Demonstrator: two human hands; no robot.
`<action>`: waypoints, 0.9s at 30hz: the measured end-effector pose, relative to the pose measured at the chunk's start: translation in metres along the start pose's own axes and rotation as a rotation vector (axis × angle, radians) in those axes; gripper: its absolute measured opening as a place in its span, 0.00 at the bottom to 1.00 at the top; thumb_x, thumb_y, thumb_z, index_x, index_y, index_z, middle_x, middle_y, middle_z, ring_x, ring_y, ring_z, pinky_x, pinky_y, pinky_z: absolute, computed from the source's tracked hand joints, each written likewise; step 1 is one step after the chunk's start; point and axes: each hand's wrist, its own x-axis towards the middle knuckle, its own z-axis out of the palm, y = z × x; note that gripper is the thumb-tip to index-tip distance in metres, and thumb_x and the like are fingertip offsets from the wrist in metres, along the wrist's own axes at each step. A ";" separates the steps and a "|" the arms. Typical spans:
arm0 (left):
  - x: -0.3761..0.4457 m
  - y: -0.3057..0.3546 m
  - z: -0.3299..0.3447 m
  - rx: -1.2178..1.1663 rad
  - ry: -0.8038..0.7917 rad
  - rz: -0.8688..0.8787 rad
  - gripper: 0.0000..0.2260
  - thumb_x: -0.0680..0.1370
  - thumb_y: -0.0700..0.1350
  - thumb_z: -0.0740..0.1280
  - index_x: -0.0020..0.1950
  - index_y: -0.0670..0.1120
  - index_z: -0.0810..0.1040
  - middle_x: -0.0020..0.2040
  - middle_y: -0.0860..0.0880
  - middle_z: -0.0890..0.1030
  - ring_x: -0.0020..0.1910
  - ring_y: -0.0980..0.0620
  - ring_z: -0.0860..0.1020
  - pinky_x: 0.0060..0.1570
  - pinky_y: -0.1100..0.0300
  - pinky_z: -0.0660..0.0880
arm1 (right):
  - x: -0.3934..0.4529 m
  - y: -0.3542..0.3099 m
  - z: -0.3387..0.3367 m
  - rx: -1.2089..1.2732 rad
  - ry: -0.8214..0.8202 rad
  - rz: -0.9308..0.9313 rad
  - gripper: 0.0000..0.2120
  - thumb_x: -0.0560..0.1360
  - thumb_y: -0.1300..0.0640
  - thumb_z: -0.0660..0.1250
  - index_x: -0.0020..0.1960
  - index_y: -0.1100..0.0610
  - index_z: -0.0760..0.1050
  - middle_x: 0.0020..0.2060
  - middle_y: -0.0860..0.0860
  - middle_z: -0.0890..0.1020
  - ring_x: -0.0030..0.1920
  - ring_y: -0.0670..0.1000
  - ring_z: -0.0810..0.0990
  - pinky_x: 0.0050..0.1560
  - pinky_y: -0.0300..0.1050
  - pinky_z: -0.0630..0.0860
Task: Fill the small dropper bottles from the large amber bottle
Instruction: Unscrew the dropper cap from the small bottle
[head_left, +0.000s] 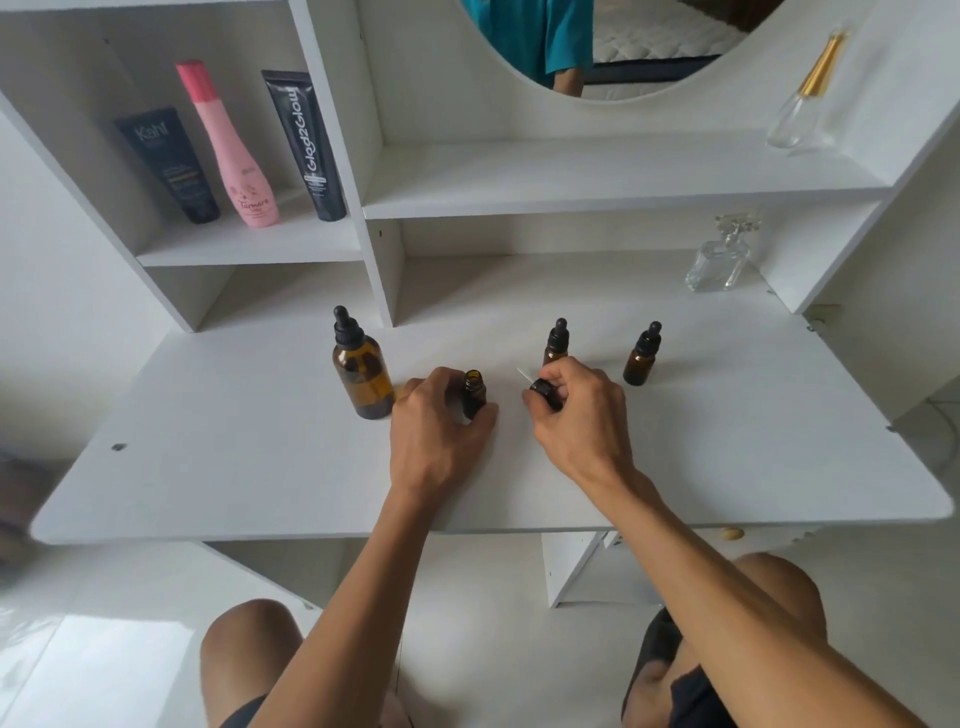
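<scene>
The large amber bottle (362, 375) stands capped with its black dropper on the white desk (260, 467), left of centre. Right beside it my left hand (441, 421) grips a small amber bottle (474, 391) whose neck is uncapped. My right hand (576, 402) holds that bottle's black dropper cap (544, 391) low over the desk, its glass pipette tip pointing up and left. Two more small dropper bottles stand capped: one (557, 340) just behind my right hand, another (642, 356) farther right.
A clear glass perfume bottle (722, 257) stands at the desk's back right, another with a gold top (802, 104) on the shelf above. Two dark tubes and a pink bottle (228, 150) fill the left shelf. My knees show below the desk's front edge.
</scene>
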 end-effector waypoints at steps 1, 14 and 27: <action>0.001 -0.001 0.000 -0.001 0.001 -0.004 0.11 0.69 0.49 0.73 0.50 0.50 0.82 0.44 0.53 0.80 0.45 0.52 0.77 0.46 0.57 0.77 | 0.000 0.001 0.001 -0.007 -0.001 0.001 0.08 0.72 0.58 0.74 0.50 0.58 0.80 0.42 0.55 0.84 0.44 0.58 0.82 0.46 0.55 0.81; 0.002 -0.004 0.003 0.004 -0.005 0.016 0.13 0.68 0.52 0.73 0.50 0.50 0.82 0.45 0.53 0.82 0.45 0.53 0.78 0.47 0.55 0.79 | -0.003 0.004 0.000 0.019 -0.020 0.058 0.19 0.69 0.52 0.78 0.55 0.57 0.77 0.48 0.53 0.85 0.50 0.56 0.82 0.52 0.53 0.80; -0.032 -0.013 -0.024 0.005 0.037 0.008 0.15 0.69 0.52 0.77 0.49 0.50 0.76 0.47 0.56 0.78 0.47 0.54 0.75 0.46 0.64 0.67 | -0.024 -0.022 -0.027 0.159 0.047 -0.054 0.17 0.69 0.56 0.78 0.50 0.57 0.73 0.45 0.50 0.79 0.40 0.48 0.77 0.44 0.32 0.73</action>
